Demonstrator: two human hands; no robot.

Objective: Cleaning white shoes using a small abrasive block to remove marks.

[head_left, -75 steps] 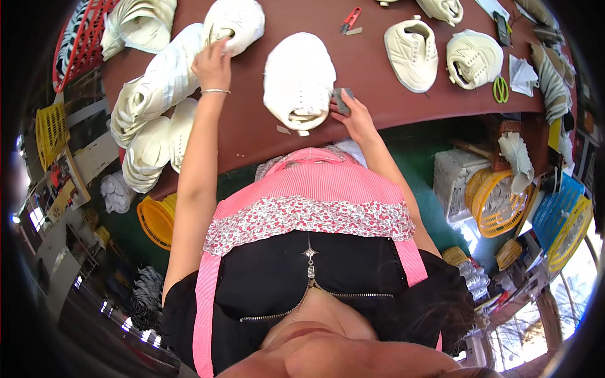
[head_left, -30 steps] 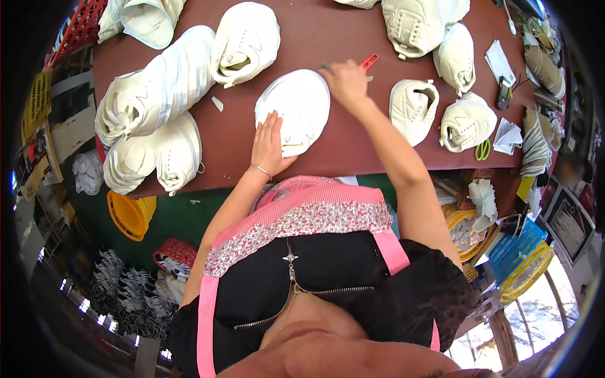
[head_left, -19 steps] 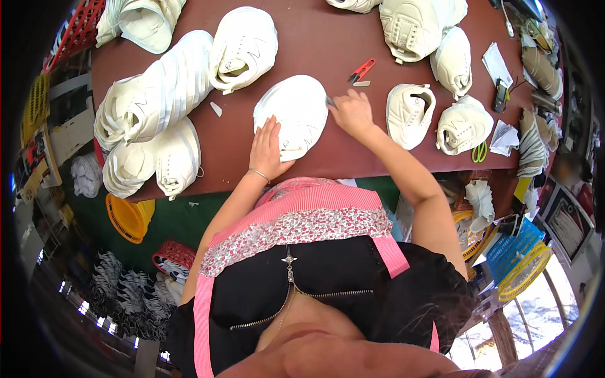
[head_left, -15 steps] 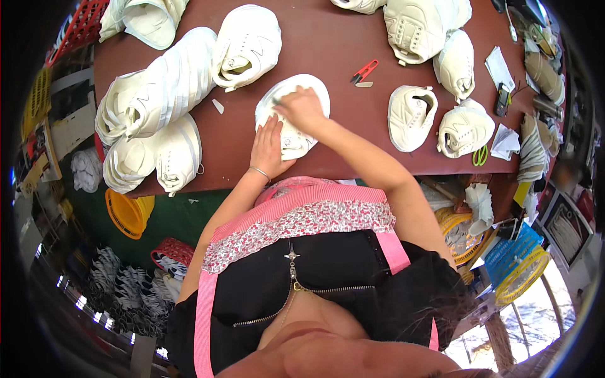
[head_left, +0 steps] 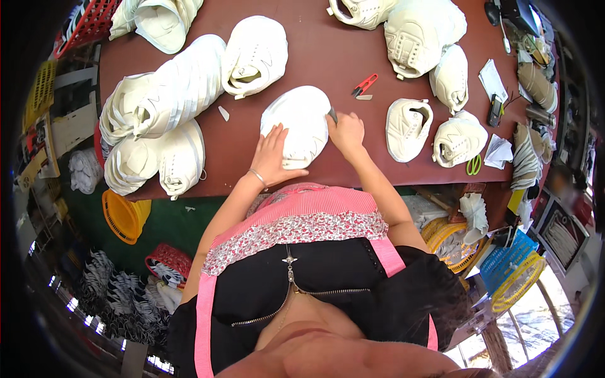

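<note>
A white shoe upper (head_left: 304, 120) lies on the dark red table in front of me, its smooth pale side up. My left hand (head_left: 272, 157) rests on its near left part, fingers stretched out and pressing it down. At the upper's right edge is my right hand (head_left: 347, 133), closed round a small dark tool (head_left: 333, 114) whose tip points at that edge. The fingers hide most of the tool, so I cannot tell its exact kind. Beyond the right hand lie red-handled thread snips (head_left: 365, 84) beside a small pale scrap.
Stacked cream shoe uppers (head_left: 179, 82) cover the table's left side, with a single upper (head_left: 255, 55) beside them. Further cream uppers (head_left: 416, 38) lie at the far right. Two more, a nearer one (head_left: 408, 130) and another (head_left: 460, 140), sit by green-handled scissors (head_left: 474, 164).
My right hand has moved off the upper's middle to its right edge, with the dark tool in it. The upper now shows its smooth side. The whole view has shifted slightly.
</note>
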